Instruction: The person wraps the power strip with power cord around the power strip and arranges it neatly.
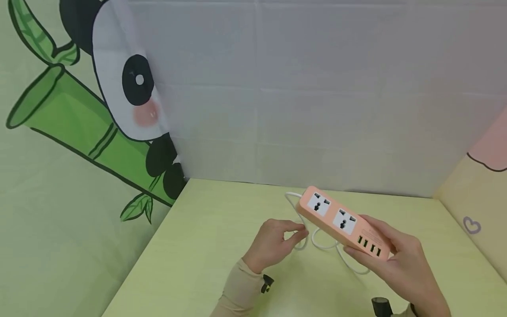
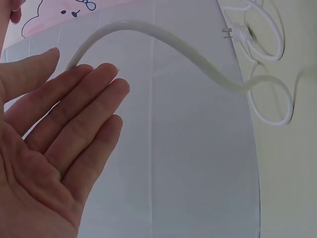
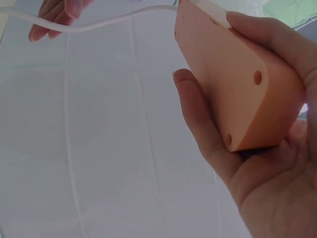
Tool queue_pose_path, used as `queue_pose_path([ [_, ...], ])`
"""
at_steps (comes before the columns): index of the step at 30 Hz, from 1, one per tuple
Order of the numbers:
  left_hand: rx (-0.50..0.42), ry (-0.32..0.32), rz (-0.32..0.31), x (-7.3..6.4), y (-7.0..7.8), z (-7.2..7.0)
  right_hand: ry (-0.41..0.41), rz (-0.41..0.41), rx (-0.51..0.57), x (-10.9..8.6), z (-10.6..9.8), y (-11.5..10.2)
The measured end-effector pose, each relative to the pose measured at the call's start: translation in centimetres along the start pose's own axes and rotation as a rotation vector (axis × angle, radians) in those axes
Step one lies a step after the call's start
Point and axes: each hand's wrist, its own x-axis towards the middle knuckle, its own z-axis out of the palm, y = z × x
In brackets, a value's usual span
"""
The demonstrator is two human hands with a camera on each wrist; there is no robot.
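Observation:
A peach-coloured power strip (image 1: 330,215) with two white sockets and several USB ports is held tilted above the table by my right hand (image 1: 408,259). My right thumb and fingers grip its USB end along both sides; in the right wrist view its plain underside (image 3: 223,74) shows. From its far end runs a white power cord (image 2: 193,57). To the left of the strip, my left hand (image 1: 273,244) pinches that cord between thumb and index finger. The other left fingers (image 2: 89,134) lie extended side by side.
More of the cord lies looped on the pale yellow table (image 1: 190,273) beneath the strip, with its plug (image 2: 240,33) by the loops. A grey-white backdrop (image 1: 297,110) rises behind the table. A panda-printed wall (image 1: 59,211) stands at the left, a cream one (image 1: 475,211) at the right.

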Motion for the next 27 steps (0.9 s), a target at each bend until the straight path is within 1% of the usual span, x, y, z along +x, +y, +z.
queue_pose_path([
  [3,-0.010,-0.021,0.006,0.1,0.0,0.5,-0.007,0.006,0.008,-0.1,-0.1,0.0],
  [8,-0.035,-0.094,-0.011,0.3,0.0,1.3,-0.029,0.000,0.040,-0.1,-0.1,-0.1],
  [10,-0.023,-0.123,-0.024,0.3,0.3,1.3,-0.020,-0.010,0.044,-0.1,0.0,-0.2],
  [13,0.009,-0.162,-0.027,0.3,0.8,1.2,0.012,-0.015,0.031,0.0,0.1,-0.2],
  [16,0.033,-0.198,-0.014,0.1,1.2,0.9,0.044,-0.007,0.012,0.0,0.3,-0.2],
  [21,0.040,-0.245,0.017,-0.3,1.3,0.6,0.072,0.008,0.003,-0.2,0.7,-0.1],
  [27,0.054,-0.288,0.023,-1.1,1.7,-0.2,0.097,0.011,-0.004,-0.4,1.2,0.0],
])
